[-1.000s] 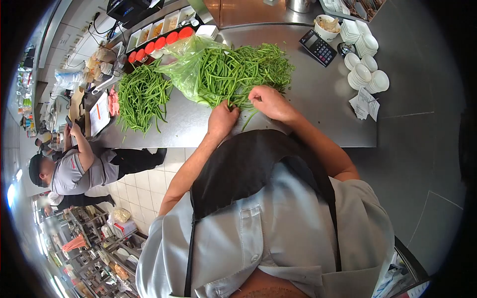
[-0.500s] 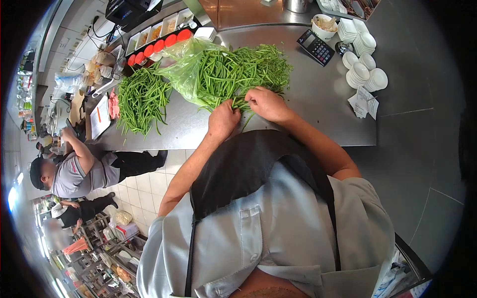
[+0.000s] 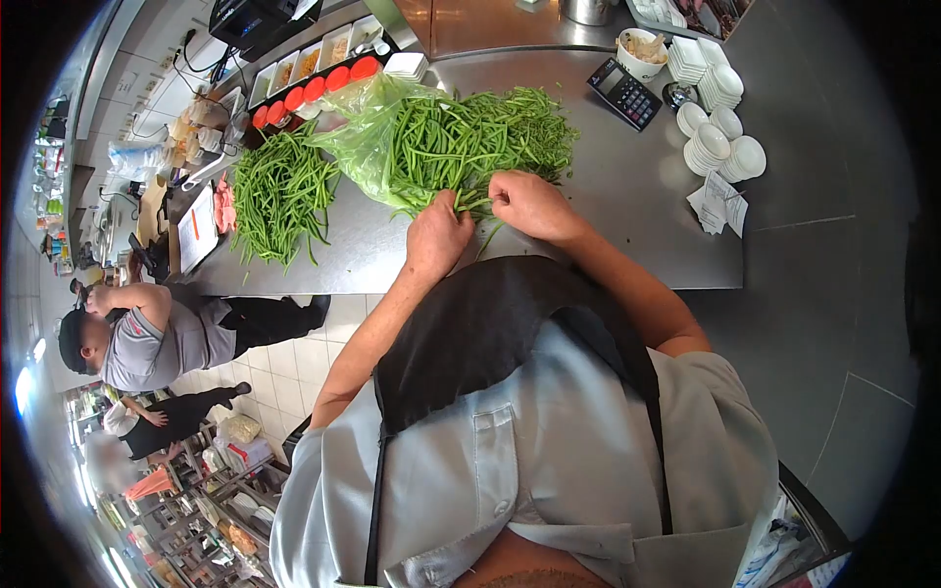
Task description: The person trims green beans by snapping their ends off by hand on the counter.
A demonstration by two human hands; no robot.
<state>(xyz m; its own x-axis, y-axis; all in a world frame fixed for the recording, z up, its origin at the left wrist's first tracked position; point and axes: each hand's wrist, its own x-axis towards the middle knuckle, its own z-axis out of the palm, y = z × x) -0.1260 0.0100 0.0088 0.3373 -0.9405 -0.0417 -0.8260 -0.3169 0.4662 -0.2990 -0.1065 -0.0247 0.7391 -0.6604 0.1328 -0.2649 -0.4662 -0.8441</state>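
Green beans lie in a large pile on the steel table, partly on a clear green plastic bag. At the pile's near edge my left hand is closed, with beans between thumb and fingers. Just to its right, my right hand has its fingers curled in a pinch beside the beans; whatever it holds is too small to make out. A second heap of green beans sits to the left of the bag.
Red-lidded jars and trays of ingredients line the back left. A calculator, a paper cup, stacked white bowls and paper slips stand at the right. Two co-workers are at the far left.
My hands have shifted slightly at the pile's near edge and stay close together. The nearer co-worker has raised a hand to the head; the farther one has moved.
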